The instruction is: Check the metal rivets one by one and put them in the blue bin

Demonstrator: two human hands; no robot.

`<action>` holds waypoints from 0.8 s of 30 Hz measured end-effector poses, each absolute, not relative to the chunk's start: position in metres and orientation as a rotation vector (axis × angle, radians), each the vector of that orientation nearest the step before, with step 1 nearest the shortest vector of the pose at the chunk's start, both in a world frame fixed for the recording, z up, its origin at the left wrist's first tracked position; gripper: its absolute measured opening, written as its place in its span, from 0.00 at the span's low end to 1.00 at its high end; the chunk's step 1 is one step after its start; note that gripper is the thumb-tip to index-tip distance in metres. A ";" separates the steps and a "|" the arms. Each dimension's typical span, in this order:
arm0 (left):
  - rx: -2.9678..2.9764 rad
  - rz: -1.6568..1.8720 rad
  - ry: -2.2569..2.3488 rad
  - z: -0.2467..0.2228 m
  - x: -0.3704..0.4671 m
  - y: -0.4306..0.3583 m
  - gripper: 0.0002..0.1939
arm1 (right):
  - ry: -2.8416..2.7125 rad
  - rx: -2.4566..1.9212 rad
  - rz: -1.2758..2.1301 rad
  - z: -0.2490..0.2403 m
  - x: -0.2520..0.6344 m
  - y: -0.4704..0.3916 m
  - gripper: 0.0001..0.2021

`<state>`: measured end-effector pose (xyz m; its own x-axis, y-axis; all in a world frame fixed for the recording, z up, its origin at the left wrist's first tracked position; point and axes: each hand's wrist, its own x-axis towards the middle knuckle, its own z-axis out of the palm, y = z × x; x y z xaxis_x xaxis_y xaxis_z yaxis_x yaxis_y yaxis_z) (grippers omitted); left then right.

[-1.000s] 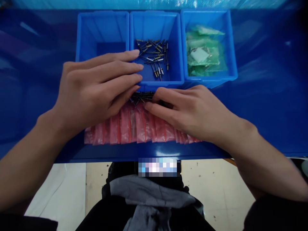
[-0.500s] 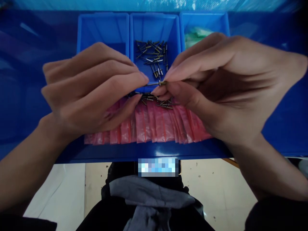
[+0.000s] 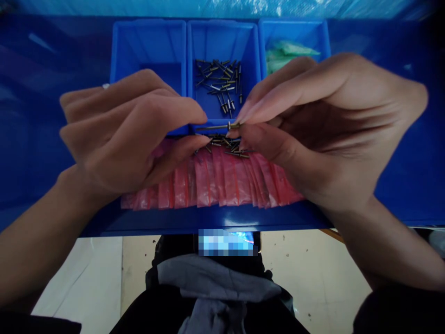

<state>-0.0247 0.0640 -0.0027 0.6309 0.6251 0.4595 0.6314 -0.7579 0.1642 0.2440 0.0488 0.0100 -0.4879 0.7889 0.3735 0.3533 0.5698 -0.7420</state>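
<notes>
Between the thumb and fingertips of my right hand (image 3: 313,125) is a pop rivet (image 3: 230,125), its thin shank pointing left. My left hand (image 3: 135,132) is beside that shank, thumb and forefinger parted around its tip without visibly gripping it. Just below, more loose rivets (image 3: 237,152) lie on a row of pink zip bags (image 3: 229,185), partly hidden by my hands. Several rivets are also scattered in the middle blue bin (image 3: 224,35) behind my fingers.
A left blue bin (image 3: 149,39) and a right blue bin (image 3: 295,30) flank the middle one. Green plastic bags (image 3: 288,48) lie in the right bin. The table's front edge (image 3: 222,227) runs above my lap, where a phone (image 3: 227,243) with a blurred screen rests.
My left thumb and forefinger have opened a little wider, away from the rivet's shank. The rivet in my right hand has dropped slightly and more of its shank shows.
</notes>
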 end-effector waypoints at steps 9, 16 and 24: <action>-2.843 -0.816 -0.985 0.001 -0.025 0.060 0.12 | -2.017 -0.885 0.795 0.011 0.240 0.048 0.16; -2.804 -0.802 -0.907 -0.007 -0.028 0.062 0.16 | -1.733 -0.638 0.870 0.006 0.243 0.045 0.05; -2.847 -0.736 -0.976 -0.001 -0.032 0.060 0.22 | -1.765 -0.789 0.830 0.011 0.246 0.041 0.04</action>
